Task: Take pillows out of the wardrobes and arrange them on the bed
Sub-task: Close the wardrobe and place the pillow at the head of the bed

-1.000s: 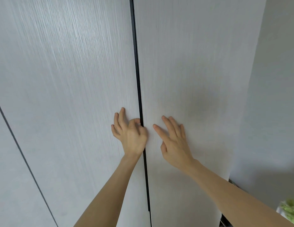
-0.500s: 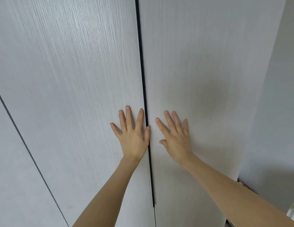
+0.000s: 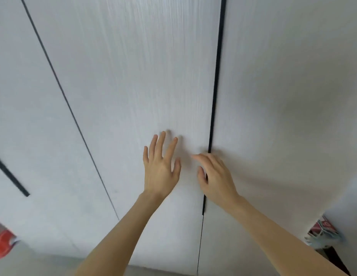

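Pale grey wardrobe doors fill the view, and they look closed. No pillow or bed is visible. My left hand [image 3: 161,170] lies flat with spread fingers on the left door [image 3: 133,76]. My right hand [image 3: 215,176] covers the dark seam [image 3: 217,66] between that door and the right door [image 3: 283,86]. Its fingers are loosely bent and point left across the gap. Whether they hook the door's edge is unclear.
Another door panel at far left carries a black bar handle [image 3: 10,176]. A red object [image 3: 2,242] sits at the lower left edge. A red-and-white item [image 3: 323,230] shows at the lower right beside the wardrobe's side.
The view has swung left, so the seam now sits further right. My left hand came off the seam onto the left door. My right hand slid left onto the seam and bent its fingers.
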The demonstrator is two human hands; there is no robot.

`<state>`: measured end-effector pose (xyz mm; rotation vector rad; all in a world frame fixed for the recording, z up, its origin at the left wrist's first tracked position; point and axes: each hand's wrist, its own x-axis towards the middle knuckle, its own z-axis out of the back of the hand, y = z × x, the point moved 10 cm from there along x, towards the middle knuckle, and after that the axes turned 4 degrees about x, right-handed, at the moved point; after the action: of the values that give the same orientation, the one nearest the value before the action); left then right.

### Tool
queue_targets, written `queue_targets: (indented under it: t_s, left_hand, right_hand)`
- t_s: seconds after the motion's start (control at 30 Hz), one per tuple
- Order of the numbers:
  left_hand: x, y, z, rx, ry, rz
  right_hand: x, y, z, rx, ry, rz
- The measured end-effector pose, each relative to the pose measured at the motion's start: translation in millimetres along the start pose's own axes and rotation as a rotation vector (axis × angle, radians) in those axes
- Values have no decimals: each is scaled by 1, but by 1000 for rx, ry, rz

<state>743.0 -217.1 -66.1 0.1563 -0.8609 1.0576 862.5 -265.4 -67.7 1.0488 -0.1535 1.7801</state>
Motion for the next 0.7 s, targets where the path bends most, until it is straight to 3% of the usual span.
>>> queue_targets:
  t_s: [0.07,0.23,0.4,0.7]
  left_hand:
    - [-22,21,-1,-1,43,70]
    - [-122,93,8,157,101,481]
    - [-262,111,62,339,20,959]
    - [-491,49,195,580,-258,1551]
  right_hand:
    - [-8,-4,-27,86,123,-51]
    - [-59,2,-134,304,570,-72]
    - [-134,62,-200,476,956,126]
    - [-273,241,-231,725,1302,536]
